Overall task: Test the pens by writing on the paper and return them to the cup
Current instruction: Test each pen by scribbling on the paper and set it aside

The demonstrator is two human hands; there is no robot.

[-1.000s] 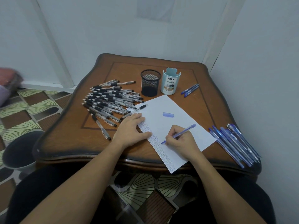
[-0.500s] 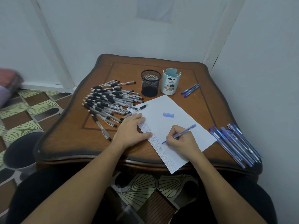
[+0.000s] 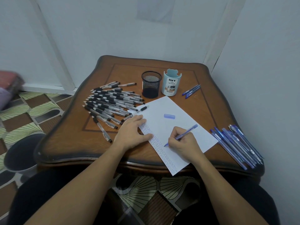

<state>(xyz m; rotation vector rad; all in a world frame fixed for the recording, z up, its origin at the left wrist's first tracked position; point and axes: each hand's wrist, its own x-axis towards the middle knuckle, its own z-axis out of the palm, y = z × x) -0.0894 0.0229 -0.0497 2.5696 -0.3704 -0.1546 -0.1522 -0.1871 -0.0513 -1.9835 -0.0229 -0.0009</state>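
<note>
Right hand (image 3: 183,144) grips a blue pen (image 3: 186,131) in a writing hold. The tip is on the paper (image 3: 175,108), at the inner edge of the column of small marks down the paper's left margin. The pen's long axis slants from the tip, low and toward the paper's left edge, up to the tail, which points at the paper's far-right side.

Left hand (image 3: 131,132) lies flat with fingers straight, pinning the paper's left edge and holding nothing.

Key relation: the pen cap (image 3: 169,116) lies loose mid-paper, just beyond the right hand's knuckles, with its long axis roughly across the sheet. The right hand is nearer to it, but it's busy with the pen, so I'd guess capping comes next.

The pale blue cup (image 3: 171,83) stands just past the paper's far corner. It looks like smooth plastic, cylindrical, with a notched rim. The black mesh cup (image 3: 151,84) stands beside it, wire and see-through, and looks empty.

- Off the paper's left edge: a heap of clear-barrel pens with black grips (image 3: 112,103), one overlapping the paper's far-left corner.
- Off the paper's right edge: a row of blue pens (image 3: 237,145), roughly parallel.
- Beyond the paper's far-right edge: a few more blue pens (image 3: 191,90).

The surface (image 3: 73,143) is glossy varnished wood with a scalloped edge, so I'd expect the round barrels to roll.
</note>
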